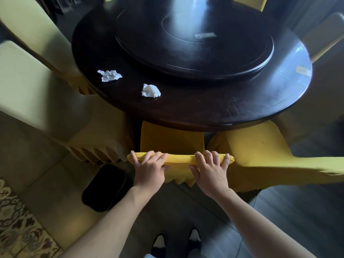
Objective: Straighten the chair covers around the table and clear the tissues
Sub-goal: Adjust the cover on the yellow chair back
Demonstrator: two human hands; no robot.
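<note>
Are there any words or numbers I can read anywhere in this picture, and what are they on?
No text can be read here.
Grey tag on the turntable: too small and blurred to read.
Yellow sticker near the edge of the table: blurred, nothing legible.
Two tissues, the yellow chair cover and the black bin: no writing visible.
</note>
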